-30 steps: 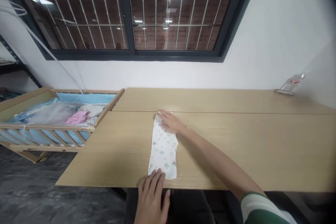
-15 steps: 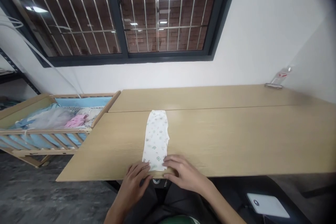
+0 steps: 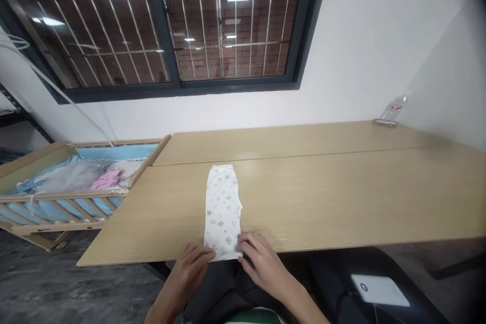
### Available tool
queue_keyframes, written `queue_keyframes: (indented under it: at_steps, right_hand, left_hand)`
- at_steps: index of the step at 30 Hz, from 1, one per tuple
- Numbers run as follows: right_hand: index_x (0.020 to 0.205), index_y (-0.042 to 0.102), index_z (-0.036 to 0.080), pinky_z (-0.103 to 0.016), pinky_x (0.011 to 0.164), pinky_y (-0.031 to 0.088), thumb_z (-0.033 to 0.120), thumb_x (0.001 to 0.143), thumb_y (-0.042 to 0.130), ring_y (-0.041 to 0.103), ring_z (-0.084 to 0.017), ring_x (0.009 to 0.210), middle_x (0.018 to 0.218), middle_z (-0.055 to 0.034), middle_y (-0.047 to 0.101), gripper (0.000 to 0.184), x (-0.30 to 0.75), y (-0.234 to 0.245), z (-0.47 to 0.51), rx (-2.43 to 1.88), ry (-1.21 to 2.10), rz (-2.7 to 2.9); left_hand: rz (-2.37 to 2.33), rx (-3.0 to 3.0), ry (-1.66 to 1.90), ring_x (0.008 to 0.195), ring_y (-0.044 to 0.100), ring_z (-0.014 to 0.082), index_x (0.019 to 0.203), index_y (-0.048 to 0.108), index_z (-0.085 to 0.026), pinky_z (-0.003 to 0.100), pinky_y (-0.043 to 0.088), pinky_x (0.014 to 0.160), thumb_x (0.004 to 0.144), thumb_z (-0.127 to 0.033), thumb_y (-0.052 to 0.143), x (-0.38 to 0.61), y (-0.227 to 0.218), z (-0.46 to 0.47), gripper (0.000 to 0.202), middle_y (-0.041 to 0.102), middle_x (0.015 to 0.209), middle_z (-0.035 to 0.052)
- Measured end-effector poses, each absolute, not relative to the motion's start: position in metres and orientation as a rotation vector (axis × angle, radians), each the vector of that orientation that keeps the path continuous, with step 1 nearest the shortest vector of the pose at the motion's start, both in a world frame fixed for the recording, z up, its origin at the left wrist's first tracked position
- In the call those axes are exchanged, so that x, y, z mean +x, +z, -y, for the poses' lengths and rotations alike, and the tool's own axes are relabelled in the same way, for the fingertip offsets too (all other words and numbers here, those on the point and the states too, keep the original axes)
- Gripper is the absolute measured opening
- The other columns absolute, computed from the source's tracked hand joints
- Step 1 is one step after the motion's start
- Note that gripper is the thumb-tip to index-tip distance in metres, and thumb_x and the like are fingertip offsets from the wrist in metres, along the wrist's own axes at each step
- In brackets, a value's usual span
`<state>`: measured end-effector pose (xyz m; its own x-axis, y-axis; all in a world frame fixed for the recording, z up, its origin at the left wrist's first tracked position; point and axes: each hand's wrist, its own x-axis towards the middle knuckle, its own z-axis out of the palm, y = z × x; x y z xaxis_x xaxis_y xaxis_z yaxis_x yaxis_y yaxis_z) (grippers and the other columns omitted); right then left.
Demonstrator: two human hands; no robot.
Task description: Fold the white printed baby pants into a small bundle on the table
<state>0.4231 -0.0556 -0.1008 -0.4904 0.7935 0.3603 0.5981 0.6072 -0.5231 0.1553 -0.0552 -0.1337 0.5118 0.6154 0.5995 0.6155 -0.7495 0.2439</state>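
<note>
A pair of white baby pants [image 3: 222,207] with a small green and grey print lies folded lengthwise on the wooden table, its narrow end pointing away from me. The near end reaches slightly past the table's front edge. My left hand [image 3: 193,267] pinches the near left corner between thumb and fingers. At the near right corner, my right hand [image 3: 261,262] grips the cloth the same way, thumb below and fingers on top. The fingertips partly cover both corners.
The wooden table [image 3: 322,192] has a seam running across it. A wooden crib [image 3: 64,195] with blue lining and bedding stands at the left. A clear bottle [image 3: 395,109] lies at the back right corner. A white device [image 3: 379,289] rests below the table edge on the right.
The baby pants have slid toward me, so their near end now passes the table edge. Both hands have closed on the near corners. The camera view has shifted slightly.
</note>
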Motion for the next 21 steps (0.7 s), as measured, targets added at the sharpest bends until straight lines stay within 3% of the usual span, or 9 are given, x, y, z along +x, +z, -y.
queue_keyframes:
  at_steps: [6,10,16,21]
  right_hand:
    - [0.101,0.055,0.031,-0.049,0.089,0.054,0.021,0.093,0.054,0.060,-0.027,0.100,0.105,-0.0066,0.065,0.013,0.425,-0.077,0.067,-1.096,0.546,2.174]
    - [0.101,0.052,0.031,-0.050,0.088,0.053,0.030,0.098,0.051,0.060,-0.028,0.099,0.102,-0.0078,0.063,0.004,0.428,-0.061,0.060,-1.134,0.599,2.085]
    - [0.111,0.056,0.027,-0.044,0.094,0.051,0.041,0.102,0.046,0.060,-0.026,0.107,0.111,-0.0097,0.064,0.020,0.429,-0.048,0.006,-1.070,0.654,2.006]
    - [0.112,0.059,0.021,-0.037,0.084,0.051,0.046,0.100,0.046,0.062,-0.022,0.092,0.103,-0.0072,0.067,0.031,0.420,-0.050,-0.090,-1.067,0.673,1.929]
  left_hand:
    - [1.218,-2.741,-1.281,0.105,0.067,0.0160,0.128,0.058,-0.027,0.030,0.058,0.091,0.102,-0.016,0.048,0.157,-0.119,0.061,0.031,0.070,0.113,0.0048]
    - [1.194,-2.762,-1.329,0.101,0.068,0.0163,0.127,0.059,-0.027,0.030,0.058,0.088,0.102,-0.020,0.051,0.161,-0.101,0.052,0.028,0.071,0.109,0.0041]
    - [1.170,-2.643,-1.236,0.100,0.069,0.0194,0.120,0.064,-0.023,0.036,0.056,0.091,0.103,-0.029,0.048,0.161,-0.068,0.004,0.024,0.074,0.106,0.0058]
    - [1.575,-2.668,-1.142,0.114,0.064,0.0211,0.117,0.068,-0.021,0.036,0.048,0.104,0.102,-0.035,0.047,0.169,-0.036,-0.070,0.029,0.073,0.120,0.0052]
